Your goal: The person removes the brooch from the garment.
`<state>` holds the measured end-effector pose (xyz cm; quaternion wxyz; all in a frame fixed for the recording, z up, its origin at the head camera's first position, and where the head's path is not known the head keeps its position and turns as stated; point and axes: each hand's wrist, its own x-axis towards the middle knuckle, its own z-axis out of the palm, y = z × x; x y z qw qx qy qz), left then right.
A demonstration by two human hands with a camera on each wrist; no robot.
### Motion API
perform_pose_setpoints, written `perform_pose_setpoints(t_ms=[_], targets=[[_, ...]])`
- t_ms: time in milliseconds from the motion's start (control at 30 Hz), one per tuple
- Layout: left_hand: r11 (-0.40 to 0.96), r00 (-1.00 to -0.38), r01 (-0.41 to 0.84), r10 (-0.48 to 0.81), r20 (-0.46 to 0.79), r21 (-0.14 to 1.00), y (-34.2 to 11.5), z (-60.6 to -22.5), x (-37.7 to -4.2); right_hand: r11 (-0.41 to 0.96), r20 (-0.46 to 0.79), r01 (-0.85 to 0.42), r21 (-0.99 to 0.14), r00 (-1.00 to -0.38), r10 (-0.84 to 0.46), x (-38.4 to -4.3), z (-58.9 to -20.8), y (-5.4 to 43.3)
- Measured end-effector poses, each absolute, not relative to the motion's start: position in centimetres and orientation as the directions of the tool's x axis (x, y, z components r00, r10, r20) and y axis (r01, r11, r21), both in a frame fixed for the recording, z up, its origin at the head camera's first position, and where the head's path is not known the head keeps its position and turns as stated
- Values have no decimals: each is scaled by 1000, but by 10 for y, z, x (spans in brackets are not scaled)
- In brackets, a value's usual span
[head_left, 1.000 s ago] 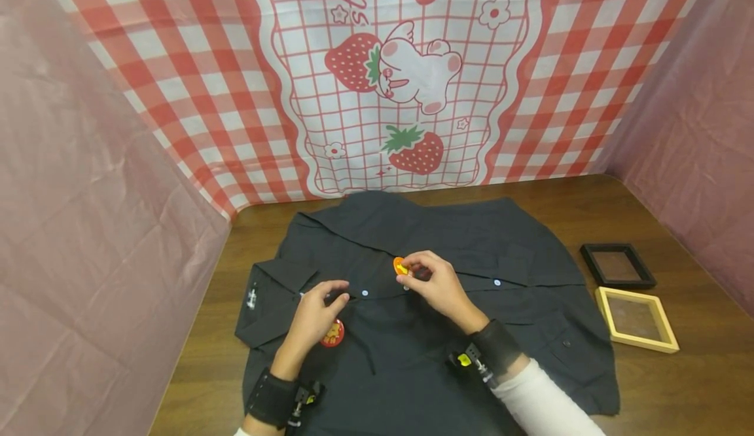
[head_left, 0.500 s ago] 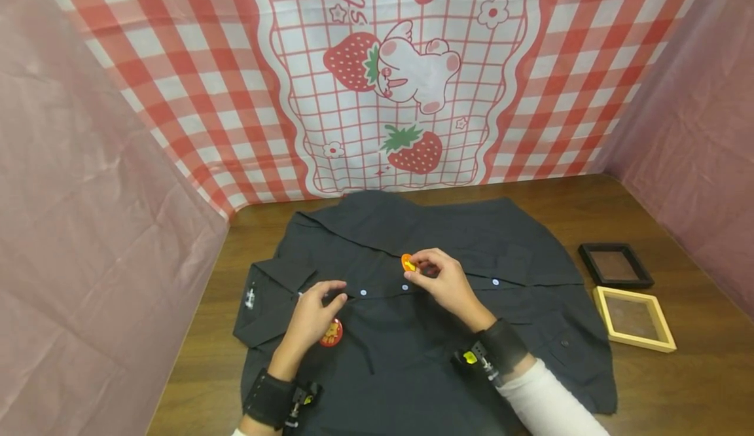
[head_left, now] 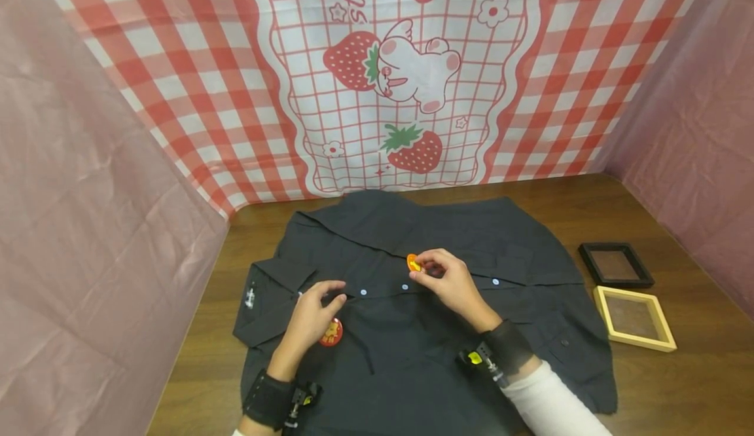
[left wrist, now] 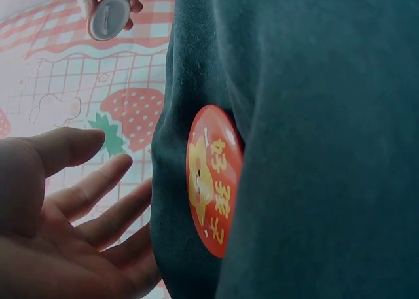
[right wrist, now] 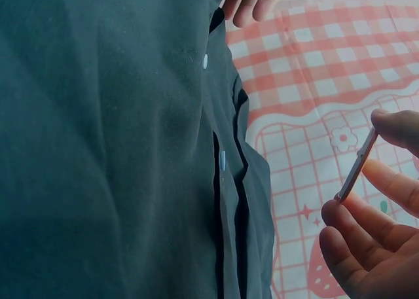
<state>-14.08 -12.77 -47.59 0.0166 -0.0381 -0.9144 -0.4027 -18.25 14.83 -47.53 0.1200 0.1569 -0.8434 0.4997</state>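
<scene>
A dark button-up shirt (head_left: 424, 357) lies spread over the wooden table. Above its button placket, my right hand (head_left: 452, 283) pinches a round orange-and-yellow pin badge (head_left: 413, 263) between thumb and fingertips. The left wrist view shows the grey back of that pin badge (left wrist: 109, 17) with its pin bar, and the right wrist view shows the pin badge (right wrist: 358, 164) edge-on. My left hand (head_left: 313, 315) hovers by the collar, fingers relaxed and holding nothing. Beside it, a red pin badge (head_left: 332, 332) with a yellow star figure sits on the shirt front, partly covered by a fold in the left wrist view.
At the table's right side lie a black frame (head_left: 616, 284) and a pale yellow frame (head_left: 642, 343). Several white buttons run along the placket, one button (head_left: 363, 292) between the hands. A checked strawberry cloth (head_left: 235, 95) hangs behind the table, with pink curtains (head_left: 100, 226) at the sides.
My right hand has moved a little to the right with the orange pin badge, uncovering a shirt button. My left hand has stayed in place.
</scene>
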Motion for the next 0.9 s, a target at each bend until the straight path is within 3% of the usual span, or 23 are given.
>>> perform_pose_setpoints(t_ms=[900], targets=[[685, -996, 84, 43, 75, 724, -130, -472, -140, 456, 385, -402, -794, -913, -134, -181, -475, 155]])
